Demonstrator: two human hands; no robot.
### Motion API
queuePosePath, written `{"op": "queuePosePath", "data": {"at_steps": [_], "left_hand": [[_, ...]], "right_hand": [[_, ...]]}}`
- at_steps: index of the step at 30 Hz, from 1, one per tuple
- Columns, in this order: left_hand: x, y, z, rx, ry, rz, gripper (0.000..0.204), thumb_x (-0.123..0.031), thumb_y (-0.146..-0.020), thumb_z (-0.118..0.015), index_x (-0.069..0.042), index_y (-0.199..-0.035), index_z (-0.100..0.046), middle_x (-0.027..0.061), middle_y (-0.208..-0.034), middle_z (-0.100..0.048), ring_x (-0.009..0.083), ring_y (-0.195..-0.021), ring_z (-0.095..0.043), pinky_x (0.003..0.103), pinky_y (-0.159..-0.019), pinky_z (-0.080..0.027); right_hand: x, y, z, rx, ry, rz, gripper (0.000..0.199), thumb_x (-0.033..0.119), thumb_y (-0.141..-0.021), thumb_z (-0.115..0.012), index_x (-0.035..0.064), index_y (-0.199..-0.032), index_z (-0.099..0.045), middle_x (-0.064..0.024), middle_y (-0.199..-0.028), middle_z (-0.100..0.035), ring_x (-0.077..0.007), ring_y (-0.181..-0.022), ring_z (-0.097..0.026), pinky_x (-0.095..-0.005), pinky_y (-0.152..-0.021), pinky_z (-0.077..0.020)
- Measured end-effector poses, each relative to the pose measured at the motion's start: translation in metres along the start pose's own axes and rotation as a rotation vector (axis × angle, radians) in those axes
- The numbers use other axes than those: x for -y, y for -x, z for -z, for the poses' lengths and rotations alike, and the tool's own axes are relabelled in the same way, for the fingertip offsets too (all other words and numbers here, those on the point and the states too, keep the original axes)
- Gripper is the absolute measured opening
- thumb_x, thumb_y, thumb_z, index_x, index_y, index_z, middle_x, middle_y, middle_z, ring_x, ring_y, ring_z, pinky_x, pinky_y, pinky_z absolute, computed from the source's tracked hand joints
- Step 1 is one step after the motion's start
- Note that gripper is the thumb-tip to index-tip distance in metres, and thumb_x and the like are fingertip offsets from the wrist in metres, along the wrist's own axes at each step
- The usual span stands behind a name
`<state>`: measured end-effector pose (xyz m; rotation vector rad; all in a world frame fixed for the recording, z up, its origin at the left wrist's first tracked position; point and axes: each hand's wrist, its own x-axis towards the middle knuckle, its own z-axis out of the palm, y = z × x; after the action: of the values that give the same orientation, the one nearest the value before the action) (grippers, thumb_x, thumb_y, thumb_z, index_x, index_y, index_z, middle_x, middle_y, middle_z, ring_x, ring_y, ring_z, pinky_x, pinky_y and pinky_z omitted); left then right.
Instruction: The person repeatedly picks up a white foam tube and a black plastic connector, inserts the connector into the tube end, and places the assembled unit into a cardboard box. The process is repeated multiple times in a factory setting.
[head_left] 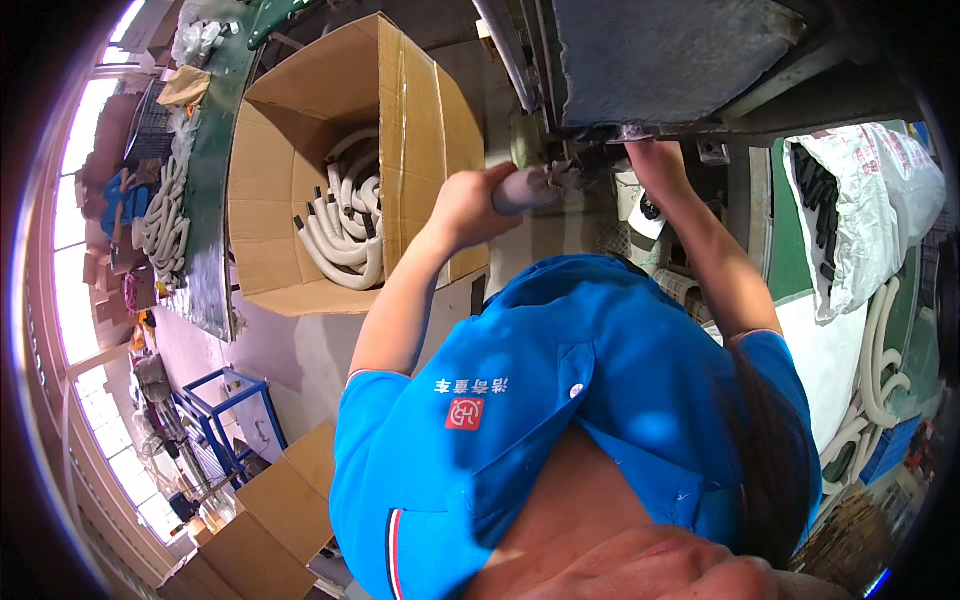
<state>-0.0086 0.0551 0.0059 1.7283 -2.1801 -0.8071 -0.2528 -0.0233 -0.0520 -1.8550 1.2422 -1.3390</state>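
Observation:
My left hand point(466, 208) is closed round a thick, pale grey cylinder point(522, 190), perhaps a tube or a handle, which points right toward the machine. Its right end looks ragged and blends into dark parts behind it. Up at the lower edge of the dark machine point(680, 60) is my right hand point(640, 140), reaching in with the arm stretched out. Its fingers are hidden by the machine edge and a bright glare, so what it touches does not show. Left of my left hand stands an open cardboard box point(430, 130) holding several bent off-white tubes point(340, 235) with black ends.
A green bench point(212, 190) at the far left carries more pale tubes point(165, 225). On the right, a white sack point(870, 210) of black parts lies on a green surface, near curved pale tubes point(872, 370). A blue metal frame point(235, 415) stands at lower left.

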Motion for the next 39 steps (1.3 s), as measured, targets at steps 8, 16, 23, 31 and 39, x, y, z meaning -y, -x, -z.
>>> {"op": "queuePosePath", "data": {"at_steps": [8, 16, 23, 31, 39], "left_hand": [[0.003, -0.018, 0.006, -0.079, 0.016, -0.103, 0.042, -0.016, -0.061, -0.072, -0.009, -0.101, -0.062, 0.0191, -0.082, -0.064, 0.0363, -0.078, -0.063, 0.04, -0.069, -0.05], [0.013, 0.001, -0.01, -0.05, 0.056, -0.172, 0.037, -0.016, -0.059, -0.073, -0.009, -0.094, -0.063, 0.0175, -0.079, -0.064, 0.0358, -0.076, -0.063, 0.04, -0.066, -0.051], [0.012, 0.024, -0.021, 0.017, 0.112, -0.051, 0.037, -0.017, -0.059, -0.072, -0.01, -0.094, -0.062, 0.0161, -0.081, -0.064, 0.0347, -0.078, -0.062, 0.04, -0.068, -0.051], [0.015, 0.04, -0.027, -0.005, 0.193, -0.02, 0.039, -0.017, -0.059, -0.072, -0.011, -0.095, -0.061, 0.0154, -0.081, -0.064, 0.0338, -0.079, -0.062, 0.04, -0.069, -0.05], [0.018, 0.052, -0.029, -0.063, 0.247, -0.052, 0.04, -0.014, -0.057, -0.073, -0.009, -0.095, -0.061, 0.0152, -0.079, -0.063, 0.033, -0.076, -0.062, 0.038, -0.068, -0.05]], "right_hand": [[-0.019, -0.011, 0.001, 0.187, 0.174, -0.219, 0.037, 0.025, -0.091, -0.051, 0.0004, -0.119, -0.051, -0.0139, -0.117, -0.056, -0.0272, -0.108, -0.051, -0.0389, -0.094, -0.0395], [-0.094, -0.031, 0.005, 0.435, 0.2, -0.346, 0.03, 0.025, -0.091, -0.051, 0.0023, -0.111, -0.055, -0.0134, -0.107, -0.059, -0.0264, -0.099, -0.055, -0.0382, -0.088, -0.0432], [-0.136, -0.006, -0.04, 0.41, 0.734, 0.153, 0.026, 0.024, -0.091, -0.051, 0.0027, -0.104, -0.057, -0.0116, -0.1, -0.061, -0.0251, -0.092, -0.058, -0.037, -0.084, -0.0457], [-0.163, -0.015, -0.022, 0.006, 0.729, 0.633, 0.022, 0.023, -0.092, -0.051, 0.0033, -0.097, -0.06, -0.0096, -0.091, -0.064, -0.0237, -0.085, -0.061, -0.0355, -0.078, -0.0487], [0.021, -0.011, 0.025, 0.451, -0.812, -0.806, 0.02, 0.009, -0.081, -0.068, -0.0032, -0.097, -0.066, -0.0112, -0.086, -0.067, -0.0154, -0.073, -0.064, -0.0252, -0.068, -0.0532]]}}
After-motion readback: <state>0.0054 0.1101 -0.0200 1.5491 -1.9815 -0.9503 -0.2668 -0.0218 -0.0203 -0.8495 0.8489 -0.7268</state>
